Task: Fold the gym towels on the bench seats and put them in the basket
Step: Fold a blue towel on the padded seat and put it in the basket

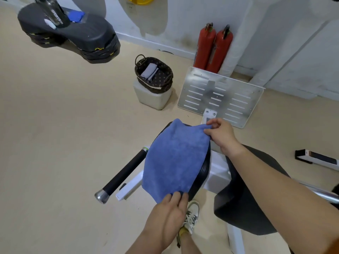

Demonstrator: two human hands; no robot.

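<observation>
— Any writing?
— White lettering on the bottle point(55, 14), too blurred for us.
— Our towel point(176, 158)?
— Blue, fluffy, draped over the table point(203, 172); our left hand point(167, 212) pinches its near edge, our right hand point(222, 136) its far corner.

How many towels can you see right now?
3: blue towel on the seat, grey towel in the basket, second blue towel on the stacked steps. Basket may hide more.

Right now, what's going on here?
A person is working a blue towel draped over the black bench seat. The right hand pinches its far corner; the left hand holds the near edge. The basket beyond already holds a folded grey towel.
</observation>
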